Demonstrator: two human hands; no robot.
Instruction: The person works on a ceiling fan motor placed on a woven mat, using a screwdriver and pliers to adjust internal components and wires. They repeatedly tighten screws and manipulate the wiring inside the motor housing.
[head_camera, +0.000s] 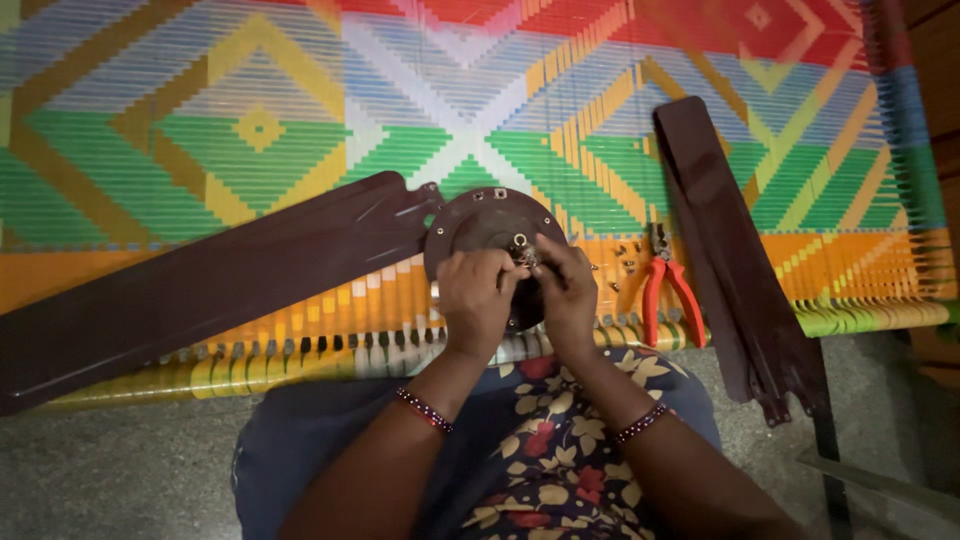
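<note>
The woven cot (200, 120) is showing diamonds and zigzags in green, yellow, orange, red, blue and white. The fan motor hub (480, 225) and fan blades (200, 285) are looking dark brown. The pliers (668, 295) are wearing red-orange handles. At the bottom, a floral cloth (560, 470) is showing cream and red blooms on navy.

This is looking like a home. A bright woven cot (250, 120) is standing on a gray stone floor (120, 470), and fan blades (200, 285) and red pliers (668, 295) are lying on it.
</note>
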